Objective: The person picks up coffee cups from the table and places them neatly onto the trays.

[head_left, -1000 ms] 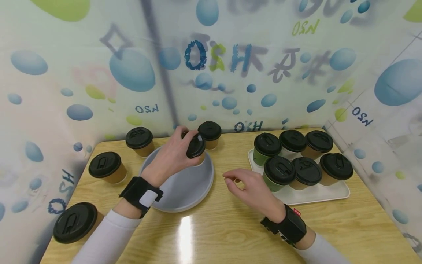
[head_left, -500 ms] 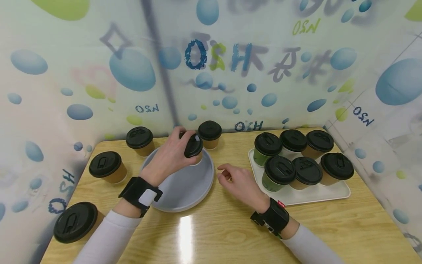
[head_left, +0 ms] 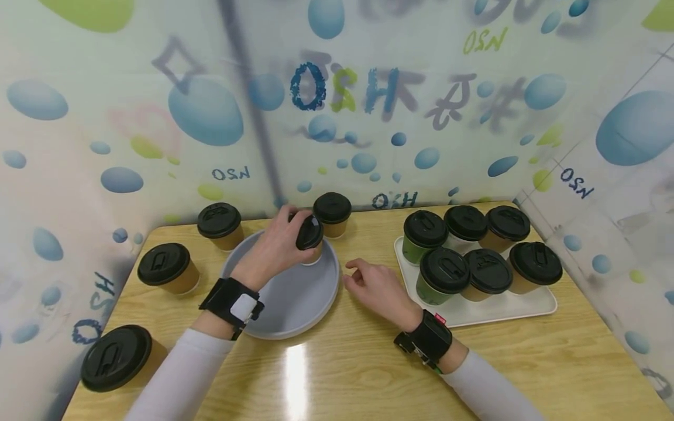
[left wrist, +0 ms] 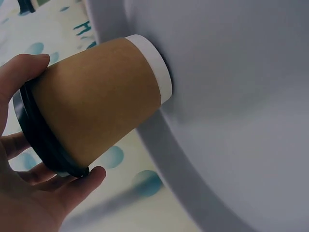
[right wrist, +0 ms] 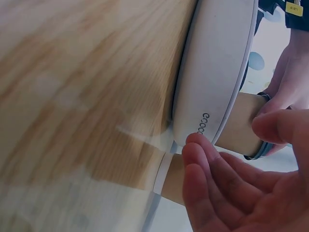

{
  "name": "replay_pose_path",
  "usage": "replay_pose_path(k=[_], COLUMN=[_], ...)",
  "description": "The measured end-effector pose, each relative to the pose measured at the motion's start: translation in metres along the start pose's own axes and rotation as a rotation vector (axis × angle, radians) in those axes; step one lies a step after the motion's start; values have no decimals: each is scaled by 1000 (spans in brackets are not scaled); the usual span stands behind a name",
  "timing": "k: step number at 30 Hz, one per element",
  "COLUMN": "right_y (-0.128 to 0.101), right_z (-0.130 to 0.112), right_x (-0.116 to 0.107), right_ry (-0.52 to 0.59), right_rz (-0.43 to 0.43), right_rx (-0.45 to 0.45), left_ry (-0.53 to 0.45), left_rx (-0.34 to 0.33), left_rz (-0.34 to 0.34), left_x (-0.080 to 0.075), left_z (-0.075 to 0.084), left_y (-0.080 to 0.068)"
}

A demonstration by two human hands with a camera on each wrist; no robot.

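Note:
My left hand (head_left: 276, 245) grips a brown paper coffee cup (left wrist: 99, 96) by its black lid, thumb on one side and fingers on the other. The cup's white base is at the inner floor of a round grey plate (head_left: 295, 298), near the far rim; in the left wrist view it looks in contact or very nearly so. To the right of the plate, my right hand (head_left: 381, 292) hovers over the table with loosely curled fingers and nothing in them. Another brown lidded cup (head_left: 333, 216) stands just behind the plate, beside the held one.
Brown lidded cups stand along the left: one behind (head_left: 220, 225), one midway (head_left: 169, 267) and one near the front (head_left: 123, 356). A cream rectangular tray (head_left: 505, 313) at right holds several green, brown and white lidded cups. A patterned curtain (head_left: 337, 164) hangs behind the wooden table (head_left: 337, 374).
My right hand has moved slightly left, towards the plate. The left hand keeps its grip on the cup, which has shifted a little leftward. The view has turned very slightly.

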State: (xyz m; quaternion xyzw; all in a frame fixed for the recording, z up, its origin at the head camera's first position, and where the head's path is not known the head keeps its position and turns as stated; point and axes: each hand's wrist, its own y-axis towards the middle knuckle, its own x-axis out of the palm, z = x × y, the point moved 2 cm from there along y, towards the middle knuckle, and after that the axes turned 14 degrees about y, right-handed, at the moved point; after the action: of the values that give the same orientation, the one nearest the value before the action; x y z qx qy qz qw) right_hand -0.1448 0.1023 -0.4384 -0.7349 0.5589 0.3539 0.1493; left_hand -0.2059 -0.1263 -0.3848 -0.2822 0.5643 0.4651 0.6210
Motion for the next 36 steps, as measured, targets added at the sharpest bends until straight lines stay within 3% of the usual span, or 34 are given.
replay_pose_path(k=[9,16,25,36], right_y=[11,8,19,33], right_z=[0,0,2,6], right_x=[13,23,23,22], right_ry=[61,149,144,104], right_rz=[-117,-172,-123,-39], right_rx=[83,128,114,93], left_ry=[-11,-22,46,45], left_rx=[4,-28,-52,-38], left_rz=[-25,-37,70,132], left_x=[5,2,-8,-10], left_z=[2,-3,-13,-14], left_y=[-2,-18,-32,-42])
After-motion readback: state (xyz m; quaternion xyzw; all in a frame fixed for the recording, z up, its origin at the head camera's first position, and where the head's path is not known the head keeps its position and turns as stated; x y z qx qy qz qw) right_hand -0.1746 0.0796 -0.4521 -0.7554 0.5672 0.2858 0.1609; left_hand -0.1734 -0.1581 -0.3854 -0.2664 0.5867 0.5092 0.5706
